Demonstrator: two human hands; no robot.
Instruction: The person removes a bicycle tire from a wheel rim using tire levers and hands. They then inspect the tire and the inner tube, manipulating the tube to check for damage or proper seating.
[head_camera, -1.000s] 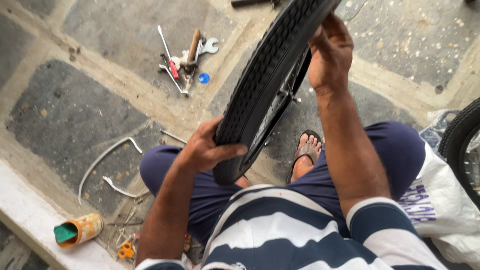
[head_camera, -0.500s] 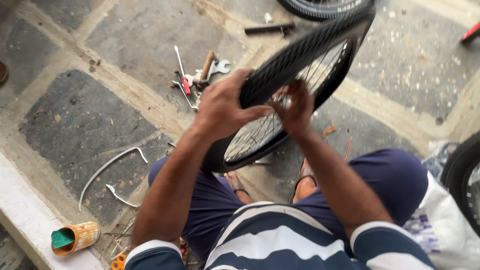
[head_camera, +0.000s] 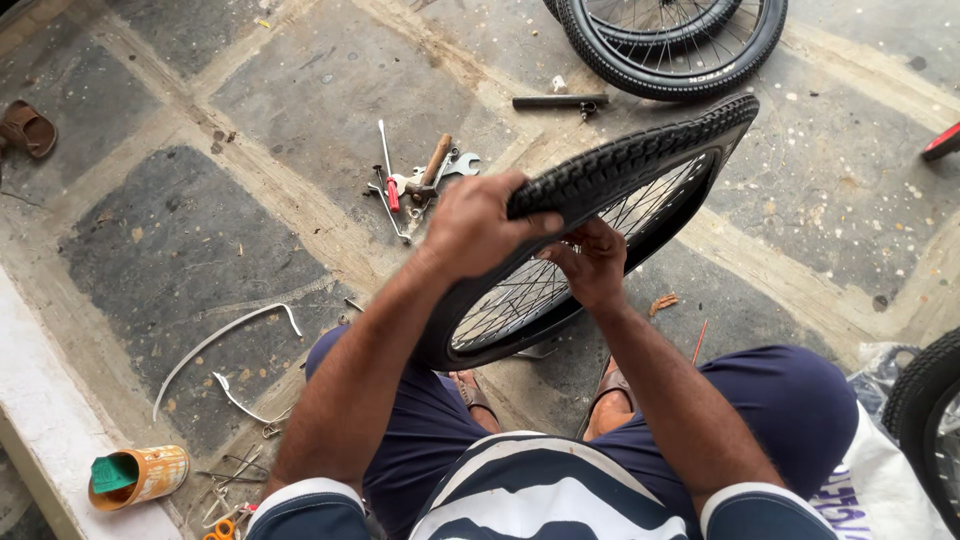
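Note:
A bicycle wheel with a black knobby tyre (head_camera: 640, 160) and silver spokes (head_camera: 520, 295) is tilted above my knees. My left hand (head_camera: 478, 225) grips over the top of the tyre near its middle. My right hand (head_camera: 592, 262) holds the rim and tyre edge from underneath, fingers curled against the inner side. I am seated in dark blue trousers and a striped shirt, with sandalled feet below the wheel.
A pile of tools (head_camera: 420, 180) with a hammer, spanner and screwdriver lies on the stone floor. Another wheel (head_camera: 665, 40) and a black tube (head_camera: 558, 101) lie at the back. Bent metal strips (head_camera: 225, 335), an orange tin (head_camera: 140, 475), a third tyre (head_camera: 925, 410).
The wheel has swung from near upright to a flatter tilt. My left hand moved from its lower edge onto the top; my right hand came down from the upper rim to beneath it.

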